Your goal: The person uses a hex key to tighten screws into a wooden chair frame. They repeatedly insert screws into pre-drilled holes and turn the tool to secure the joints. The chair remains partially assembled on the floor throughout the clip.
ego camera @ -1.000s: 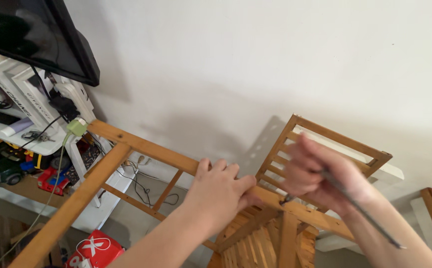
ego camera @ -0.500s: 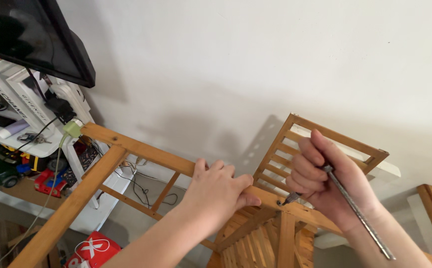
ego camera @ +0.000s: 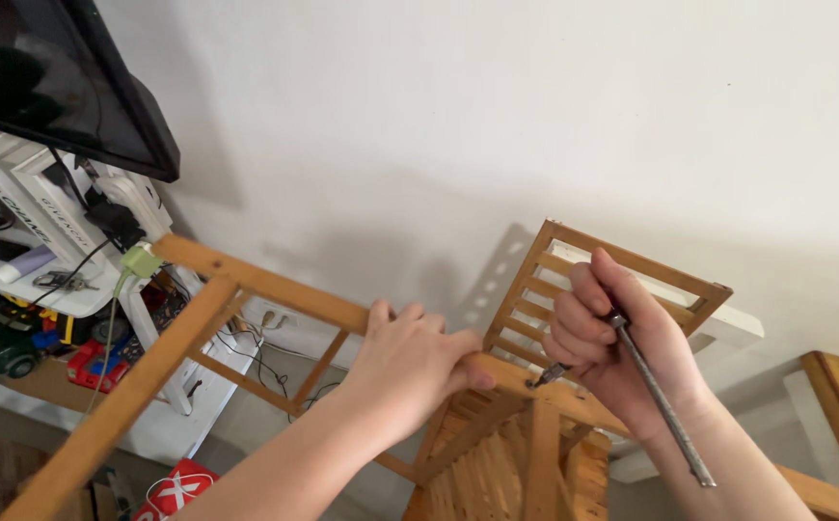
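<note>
While the pale wall (ego camera: 497, 116) fills most of the view, a wooden rack frame (ego camera: 246, 280) leans across it, its long rail running from the lower left up to a slatted end panel (ego camera: 535, 289) at the right. Above the left corner hangs a black screen (ego camera: 43, 87), over a white shelf unit (ego camera: 34, 251) crowded with cables and toys. The left hand (ego camera: 410, 362) lies flat and closed over the top rail, gripping it beside the joint; the right hand (ego camera: 603, 338) is wrapped tightly round a slim metal L-shaped key (ego camera: 661, 405), its short end meeting the wood at a small fitting (ego camera: 540, 381) just past the left fingertips. My judgement: since the key sits at a slant, it could slip out of the fitting and scrape the rail or nick the nearby fingers, and the unbraced frame could twist if the left grip eases. Smallest, a red package with white markings (ego camera: 174, 492) lies on the floor at the bottom left.
</note>
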